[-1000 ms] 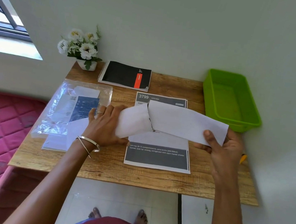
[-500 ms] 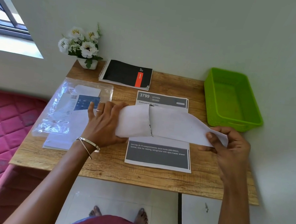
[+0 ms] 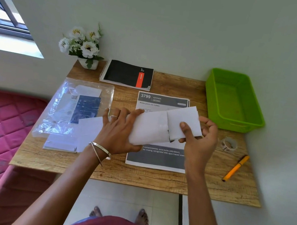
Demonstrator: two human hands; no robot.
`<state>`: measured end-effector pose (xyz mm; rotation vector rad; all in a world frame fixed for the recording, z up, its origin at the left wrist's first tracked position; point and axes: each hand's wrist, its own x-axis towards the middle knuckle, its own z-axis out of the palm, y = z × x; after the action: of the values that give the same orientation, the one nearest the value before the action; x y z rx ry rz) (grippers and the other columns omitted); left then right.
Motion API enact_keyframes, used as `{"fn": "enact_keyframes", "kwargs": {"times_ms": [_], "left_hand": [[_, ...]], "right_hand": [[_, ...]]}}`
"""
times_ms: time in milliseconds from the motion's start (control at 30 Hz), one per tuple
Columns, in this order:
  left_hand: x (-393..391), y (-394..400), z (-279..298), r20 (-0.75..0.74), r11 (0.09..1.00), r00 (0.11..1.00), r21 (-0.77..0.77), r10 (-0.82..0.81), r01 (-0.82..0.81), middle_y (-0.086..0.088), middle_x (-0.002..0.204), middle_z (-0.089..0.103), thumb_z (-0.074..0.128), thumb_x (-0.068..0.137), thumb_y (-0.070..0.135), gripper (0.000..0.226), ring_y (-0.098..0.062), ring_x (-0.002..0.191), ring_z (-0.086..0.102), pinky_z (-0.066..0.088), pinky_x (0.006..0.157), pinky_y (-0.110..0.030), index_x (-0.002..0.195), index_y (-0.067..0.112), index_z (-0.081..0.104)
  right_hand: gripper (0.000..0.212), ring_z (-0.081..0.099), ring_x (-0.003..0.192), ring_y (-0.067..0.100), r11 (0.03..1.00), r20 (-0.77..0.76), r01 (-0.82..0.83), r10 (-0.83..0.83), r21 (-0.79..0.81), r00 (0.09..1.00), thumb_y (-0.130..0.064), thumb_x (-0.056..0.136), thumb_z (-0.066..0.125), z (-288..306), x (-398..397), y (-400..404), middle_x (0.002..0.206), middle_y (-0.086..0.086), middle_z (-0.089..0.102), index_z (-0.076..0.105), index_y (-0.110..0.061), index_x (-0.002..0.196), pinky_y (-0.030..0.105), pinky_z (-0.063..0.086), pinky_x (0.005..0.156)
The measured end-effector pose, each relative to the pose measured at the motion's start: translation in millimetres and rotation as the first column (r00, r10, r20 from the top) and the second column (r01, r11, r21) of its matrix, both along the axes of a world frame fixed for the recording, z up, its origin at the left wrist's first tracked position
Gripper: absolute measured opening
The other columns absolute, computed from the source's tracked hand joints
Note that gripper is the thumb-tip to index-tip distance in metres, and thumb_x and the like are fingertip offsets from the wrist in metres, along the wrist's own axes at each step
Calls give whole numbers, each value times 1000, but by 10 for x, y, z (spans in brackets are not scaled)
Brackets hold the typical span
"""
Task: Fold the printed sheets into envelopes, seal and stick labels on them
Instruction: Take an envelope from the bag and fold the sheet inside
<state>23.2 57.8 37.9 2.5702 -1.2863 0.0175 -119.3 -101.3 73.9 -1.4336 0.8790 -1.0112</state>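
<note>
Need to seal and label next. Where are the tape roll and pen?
tape roll (image 3: 229,144): head view, on the roll's rim.
pen (image 3: 235,168): head view, mid-barrel of the orange body.

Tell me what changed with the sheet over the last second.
The right hand swung the right end of the sheet leftward, folding it over the middle; its thumb now presses the flap. The left hand kept gripping the left end. The stack of printed pages and green tray stayed put.
</note>
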Motion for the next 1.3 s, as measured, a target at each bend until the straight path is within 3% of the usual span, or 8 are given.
{"fn": "enact_keyframes", "kwargs": {"times_ms": [267,467,767,833,900,1033,1133,1300], "left_hand": [[-53,-61,14,-31,1000,999,-11,23,-23,-3,118,39,54,51,74,109,-27,114,37,18,105,-58,143,33,12],[-106,-98,19,-64,1000,998,-12,27,-28,-3,120,39,48,53,75,105,-26,114,35,22,105,-57,141,33,9],[-142,-121,14,-56,999,998,-12,35,-35,-7,122,41,43,54,75,101,-28,115,37,23,104,-58,139,32,9],[-154,-117,9,-79,999,996,0,38,-38,-8,124,41,40,54,76,100,-29,116,36,23,104,-59,138,33,7],[-168,-123,-1,-94,998,994,15,57,-56,-7,125,41,39,53,77,101,-29,117,37,23,104,-60,138,33,6],[-190,-135,12,-175,993,979,76,104,-92,-3,126,34,38,47,88,115,-25,120,32,22,105,-57,142,34,3],[-231,-150,99,-244,992,965,97,98,-77,-3,128,34,28,43,96,121,-24,122,32,20,105,-53,145,35,1],[-226,-186,325,-514,965,858,-226,1,-137,3,122,54,36,65,87,91,-18,105,53,44,89,-38,139,35,28]], "right_hand": [[10,62,79,2,966,-168,-155,121,-206,978,-30,92,61,-69,111,184,83,-12,67,64,-22,97,19,45,58],[36,32,105,9,952,-348,-204,116,-230,930,-56,88,50,-153,135,255,114,-11,47,72,-28,84,39,41,91],[43,25,138,21,817,-372,-507,576,274,728,-83,54,66,-107,188,61,148,-11,33,68,-53,84,48,31,110],[36,34,136,22,766,-370,-564,643,309,670,-76,54,73,-88,175,4,146,-5,40,64,-62,85,50,37,107],[33,57,116,11,729,-270,-608,683,315,678,-49,67,82,-57,156,-57,127,-8,60,70,-41,97,36,51,92],[34,67,94,21,832,-15,-465,492,302,871,-6,73,79,-26,122,11,103,4,69,65,-15,103,41,60,68],[48,67,92,28,923,63,-236,227,304,972,2,72,77,-73,161,67,99,15,68,56,-14,112,44,59,68],[58,70,91,24,945,147,-132,91,299,985,-4,73,79,-31,212,6,102,14,69,52,-18,123,38,58,70]]}}
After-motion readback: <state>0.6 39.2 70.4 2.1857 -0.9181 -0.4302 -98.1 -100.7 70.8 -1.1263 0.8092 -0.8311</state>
